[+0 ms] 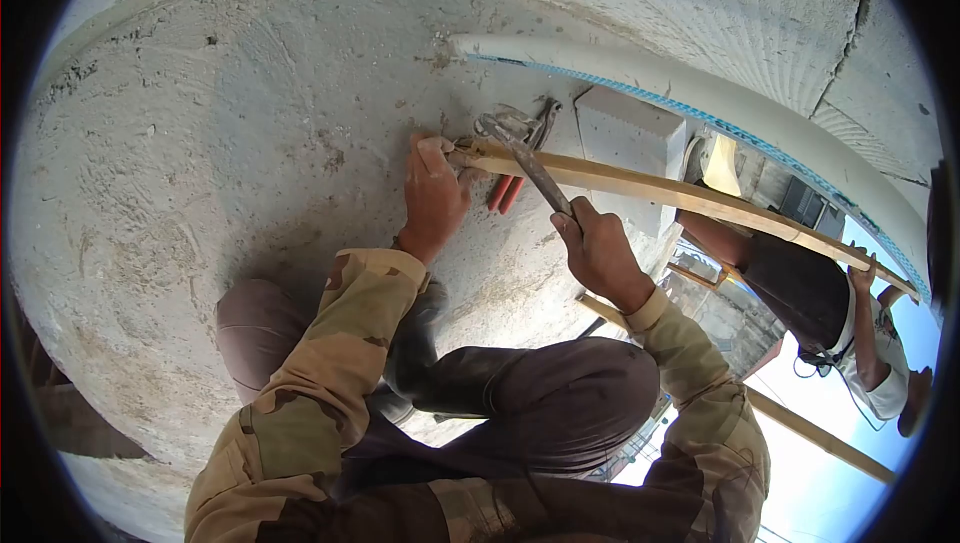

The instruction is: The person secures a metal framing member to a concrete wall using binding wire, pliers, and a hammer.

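The right hand [598, 251], just right of centre, is closed round a hammer [540, 181] whose head rests on the near end of a long wooden strip [640, 183], while the left hand [432, 193] pinches that end down against the concrete surface [200, 143]. The strip seems placed and its fastening under way, though no nail shows. Another person's hand [862, 273] holds the far end at the right.

Red-handled pliers [506, 193], white pipe [650, 68], concrete block [630, 135]
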Tool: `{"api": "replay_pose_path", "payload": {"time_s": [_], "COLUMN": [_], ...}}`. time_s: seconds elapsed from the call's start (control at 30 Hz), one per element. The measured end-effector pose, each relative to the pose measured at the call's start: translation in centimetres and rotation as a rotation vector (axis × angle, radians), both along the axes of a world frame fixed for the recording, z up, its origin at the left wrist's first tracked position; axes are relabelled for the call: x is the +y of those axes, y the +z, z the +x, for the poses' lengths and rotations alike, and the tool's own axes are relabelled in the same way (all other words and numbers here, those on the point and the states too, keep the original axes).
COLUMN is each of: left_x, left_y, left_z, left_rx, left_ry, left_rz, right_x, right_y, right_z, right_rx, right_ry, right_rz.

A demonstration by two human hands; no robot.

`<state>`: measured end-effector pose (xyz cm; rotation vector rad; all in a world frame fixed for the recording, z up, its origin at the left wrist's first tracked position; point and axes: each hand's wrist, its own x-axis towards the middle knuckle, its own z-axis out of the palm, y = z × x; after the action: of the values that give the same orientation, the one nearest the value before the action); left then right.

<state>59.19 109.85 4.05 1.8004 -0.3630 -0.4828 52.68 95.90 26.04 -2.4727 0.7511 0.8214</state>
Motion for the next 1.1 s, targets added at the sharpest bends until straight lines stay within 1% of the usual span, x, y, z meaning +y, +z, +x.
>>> {"api": "replay_pose_path", "payload": {"time_s": [0.03,0.1,0.17,0.23,0.3,0.33,0.4,0.43,0.5,0.57,0.63,0.67,0.73,0.77,0.83,0.9,0.97,1.07,1.1], "left_x": [0.0,-0.1,-0.1,0.0,-0.2,0.0,0.3,0.0,0.1,-0.2,-0.1,-0.5,-0.1,-0.1,0.0,-0.1,-0.4,-0.1,-0.3], "left_y": [0.0,-0.2,-0.2,-0.1,-0.2,-0.4,-0.4,-0.6,-0.3,0.1,0.7,0.2,1.0,0.8,0.7,0.8,0.9,0.7,0.5], "left_z": [-0.2,-0.2,-0.3,-0.3,-0.3,-0.2,-0.7,-0.5,-0.7,-0.2,0.3,1.0,0.3,0.3,0.1,0.1,0.9,-0.2,-0.3], "left_rx": [-0.015,-0.023,-0.035,-0.048,-0.029,0.002,-0.026,-0.065,-0.054,-0.071,0.008,-0.009,-0.003,-0.005,-0.002,-0.002,-0.017,-0.011,-0.018], "left_ry": [-0.02,-0.011,-0.008,-0.002,-0.006,-0.002,-0.016,-0.008,-0.013,0.005,0.022,0.045,0.024,0.022,0.02,0.028,0.044,0.015,0.014], "left_rz": [0.012,0.014,0.012,0.008,-0.031,-0.049,-0.021,0.004,0.006,-0.008,-0.035,-0.032,-0.01,-0.007,-0.005,-0.013,-0.022,0.006,0.007], "right_x": [0.5,0.5,-0.1,-0.7,-0.8,-0.8,0.7,0.8,1.1,-0.2,-0.7,-1.5,0.0,0.2,0.5,-0.6,-0.9,0.6,0.5], "right_y": [1.0,3.3,3.1,-1.2,-2.0,-1.4,1.4,2.3,4.0,0.4,-1.3,-1.4,1.9,2.7,2.6,-1.4,-1.6,2.6,2.3], "right_z": [0.4,0.4,-0.6,-1.6,-0.5,0.7,2.2,2.5,1.9,-0.7,-0.3,0.3,2.5,2.1,0.6,-2.1,-1.6,0.8,0.5], "right_rx": [-0.038,-0.191,-0.169,0.175,0.135,0.067,-0.016,-0.016,-0.131,0.102,0.079,0.061,0.035,-0.056,-0.184,0.095,0.054,-0.074,-0.077], "right_ry": [-0.03,-0.045,-0.027,0.096,0.105,0.088,-0.021,-0.018,-0.026,0.119,0.129,0.151,-0.007,-0.076,-0.122,0.118,0.116,-0.041,-0.05], "right_rz": [0.022,0.07,0.047,-0.05,-0.102,-0.057,0.023,0.023,0.002,-0.051,-0.043,-0.042,-0.034,0.003,0.009,-0.061,-0.077,-0.009,-0.011]}}
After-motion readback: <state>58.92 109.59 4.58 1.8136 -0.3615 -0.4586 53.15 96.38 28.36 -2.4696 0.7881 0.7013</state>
